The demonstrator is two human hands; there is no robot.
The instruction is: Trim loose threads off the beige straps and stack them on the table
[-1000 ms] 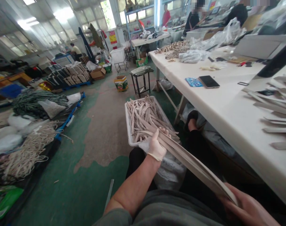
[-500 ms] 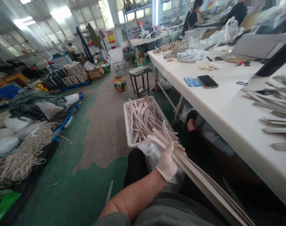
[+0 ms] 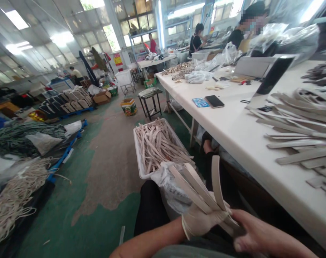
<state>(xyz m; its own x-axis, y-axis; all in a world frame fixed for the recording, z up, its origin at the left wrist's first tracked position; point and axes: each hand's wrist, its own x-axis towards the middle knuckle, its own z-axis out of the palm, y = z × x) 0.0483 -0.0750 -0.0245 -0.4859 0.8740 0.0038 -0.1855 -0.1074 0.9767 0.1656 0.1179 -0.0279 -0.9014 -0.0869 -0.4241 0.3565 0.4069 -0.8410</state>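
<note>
With the counter (image 3: 229,125) filling the right of the frame and the white bin (image 3: 137,157) mid-frame, I'd keep the beige strips (image 3: 193,184) clear of both and hold snug so the fanned ends don't slide apart. They're lower right of centre, passing through the gloved left grip (image 3: 204,219), which is wrapped round them, while the right grip (image 3: 252,229) pinches their near end right beside it.

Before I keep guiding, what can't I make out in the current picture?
All in the head view:
Held strips: lower ends hidden by the right hand and blur.
Left hand: some fingers hidden behind the strips.
Strip pile: cut off by the right edge.
Plastic bag: print too small and creased to read.
</note>
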